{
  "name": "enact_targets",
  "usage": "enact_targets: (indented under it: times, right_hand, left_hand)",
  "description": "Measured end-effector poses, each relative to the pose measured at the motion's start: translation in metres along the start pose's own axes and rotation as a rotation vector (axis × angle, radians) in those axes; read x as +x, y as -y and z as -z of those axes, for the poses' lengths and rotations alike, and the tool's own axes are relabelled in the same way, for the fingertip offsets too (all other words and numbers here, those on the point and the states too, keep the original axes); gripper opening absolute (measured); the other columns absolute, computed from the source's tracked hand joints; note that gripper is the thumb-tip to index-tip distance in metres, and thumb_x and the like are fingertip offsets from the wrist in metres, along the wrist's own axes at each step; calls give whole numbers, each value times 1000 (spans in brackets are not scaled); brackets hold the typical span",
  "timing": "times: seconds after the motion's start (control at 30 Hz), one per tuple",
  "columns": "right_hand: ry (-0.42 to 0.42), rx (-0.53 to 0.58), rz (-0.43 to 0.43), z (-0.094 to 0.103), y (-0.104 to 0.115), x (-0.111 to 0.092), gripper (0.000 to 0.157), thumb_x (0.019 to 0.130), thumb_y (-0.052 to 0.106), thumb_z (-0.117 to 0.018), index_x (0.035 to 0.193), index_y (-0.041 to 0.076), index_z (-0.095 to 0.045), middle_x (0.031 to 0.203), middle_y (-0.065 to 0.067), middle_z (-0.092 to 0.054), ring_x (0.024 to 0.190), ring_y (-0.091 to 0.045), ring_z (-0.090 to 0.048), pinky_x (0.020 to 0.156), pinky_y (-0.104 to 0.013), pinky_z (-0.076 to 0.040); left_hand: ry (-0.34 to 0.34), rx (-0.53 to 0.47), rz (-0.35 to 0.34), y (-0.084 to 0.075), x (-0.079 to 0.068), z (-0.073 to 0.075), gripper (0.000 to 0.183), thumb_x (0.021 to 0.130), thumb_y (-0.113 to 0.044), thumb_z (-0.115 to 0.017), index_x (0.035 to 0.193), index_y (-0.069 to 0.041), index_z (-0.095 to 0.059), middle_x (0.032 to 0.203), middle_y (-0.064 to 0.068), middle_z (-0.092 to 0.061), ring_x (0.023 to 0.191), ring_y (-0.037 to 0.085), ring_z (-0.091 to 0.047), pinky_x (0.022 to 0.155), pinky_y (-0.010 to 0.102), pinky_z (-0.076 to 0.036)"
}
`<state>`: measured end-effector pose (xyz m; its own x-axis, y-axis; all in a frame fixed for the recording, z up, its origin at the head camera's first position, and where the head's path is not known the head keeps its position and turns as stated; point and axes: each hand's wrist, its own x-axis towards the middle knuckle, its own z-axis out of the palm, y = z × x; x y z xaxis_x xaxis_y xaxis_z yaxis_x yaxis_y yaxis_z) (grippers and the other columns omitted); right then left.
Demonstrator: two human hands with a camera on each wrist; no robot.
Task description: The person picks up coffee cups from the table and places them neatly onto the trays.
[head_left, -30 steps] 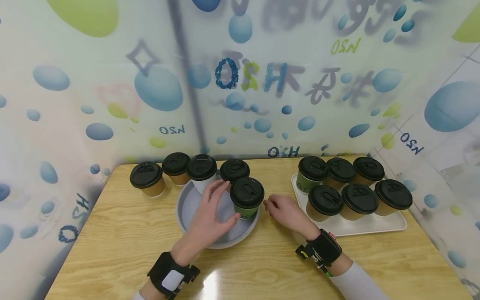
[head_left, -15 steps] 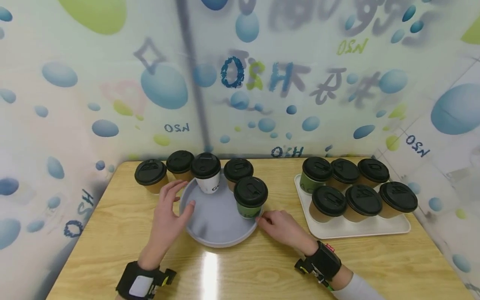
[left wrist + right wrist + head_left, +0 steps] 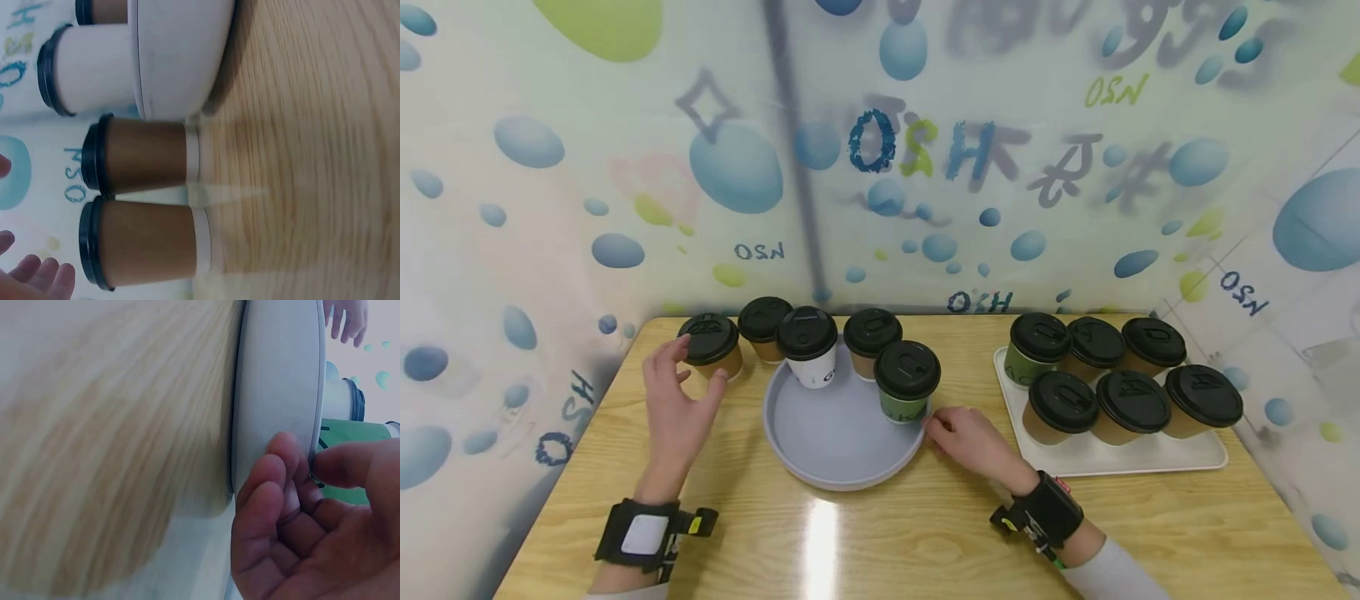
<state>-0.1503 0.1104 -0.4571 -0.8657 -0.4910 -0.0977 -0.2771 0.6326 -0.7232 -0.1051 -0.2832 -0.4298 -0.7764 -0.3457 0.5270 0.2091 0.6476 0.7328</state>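
My left hand (image 3: 676, 408) hovers with spread fingers by a brown paper cup (image 3: 730, 363) with a black lid at the table's far left; in the left wrist view its fingertips (image 3: 47, 275) lie apart from that cup. My right hand (image 3: 976, 447) pinches the right rim of a round grey tray (image 3: 835, 454); in the right wrist view the thumb is at the rim and the fingers curl against the outer wall (image 3: 281, 375). Standing on this tray are a white cup (image 3: 815, 370), a green cup (image 3: 904, 405) and a brown cup (image 3: 865, 367), all black-lidded.
Another brown cup (image 3: 767, 348) stands on the table between the leftmost cup and the round tray. To the right, a white rectangular tray (image 3: 1120, 460) bears several lidded cups, one green (image 3: 1024, 367). A patterned wall (image 3: 910, 242) rises behind the wooden table (image 3: 760, 533).
My left hand has moved left from beside the green cup, past the white cup, to the leftmost brown cup. My right hand has come onto the round tray's rim.
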Motion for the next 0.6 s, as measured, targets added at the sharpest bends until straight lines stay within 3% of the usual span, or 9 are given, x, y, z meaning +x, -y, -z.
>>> enact_targets:
  times: [0.13,0.23,0.37,0.6]
  right_hand:
    - [2,10,-13,2,-2,3,36,108,22,-51,78,10,-66,64,6,-56,53,-9,-44,51,-23,-32]
    - [-4,8,-11,4,-4,6,35,107,21,-51,79,10,-67,64,6,-56,54,-10,-45,51,-23,-33]
    - [-9,-3,-7,5,-5,8,35,107,20,-51,78,9,-68,63,6,-56,54,-10,-46,52,-24,-34]
    - [6,5,-27,7,-5,13,38,108,22,-51,75,9,-64,63,5,-56,53,-11,-44,52,-24,-33]
  left_hand:
    - [72,2,67,9,13,6,77,88,-13,-77,153,3,-39,153,27,-31,136,40,-37,101,56,-40]
    - [152,22,113,15,24,7,91,87,-22,-81,160,-2,-29,161,25,-21,144,43,-29,108,67,-35]
    - [244,66,153,23,37,6,106,86,-31,-83,165,-5,-16,165,24,-9,147,49,-23,114,71,-27]
    - [303,120,211,34,49,5,114,85,-35,-83,166,-6,-7,166,27,-3,146,54,-23,115,71,-25]
